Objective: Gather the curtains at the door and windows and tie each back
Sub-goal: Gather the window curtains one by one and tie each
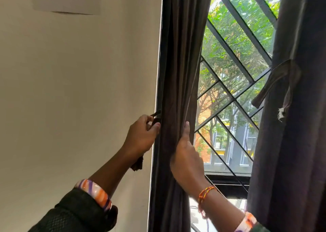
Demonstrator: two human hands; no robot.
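In the head view, I have my right hand wrapped around the gathered dark brown fabric curtain at the left side of the diamond-barred window, fingers clamped behind the folds to keep the bundle tight against the frame. My left hand pinches a dark fabric tie strip at the curtain's left edge by the cream wall, placed, I judge, to pass it round the bundle. On the right, the second dark curtain already hangs tied with its own knotted band.
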